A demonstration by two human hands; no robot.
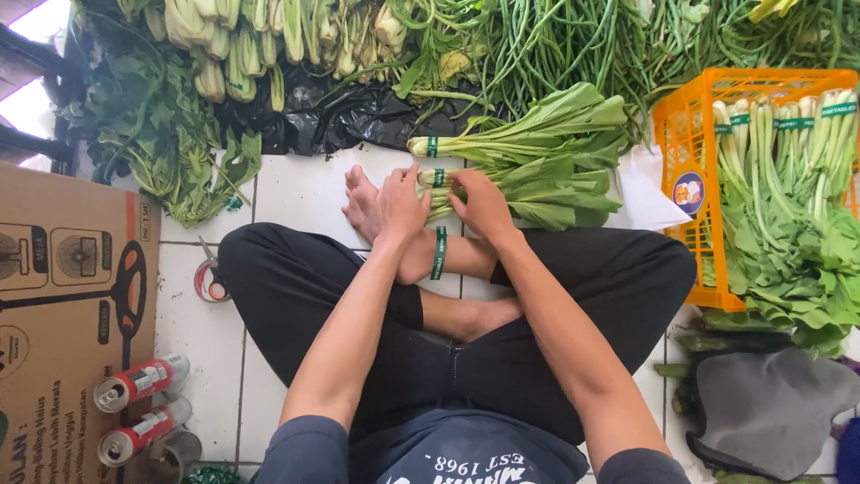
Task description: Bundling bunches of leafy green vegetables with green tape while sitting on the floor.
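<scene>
While banded, green-taped bunch [502, 184] under hands [448, 204].

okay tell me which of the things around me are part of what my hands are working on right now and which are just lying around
In hand:
left hand and right hand on a leafy green bundle
green tape strip hanging by the wrist
banded bundle beside it
orange crate of banded greens

Lying about:
two red cans
cardboard box
tape roll
grey cloth

Two cans [141, 381]; one orange crate [694, 134]
</scene>
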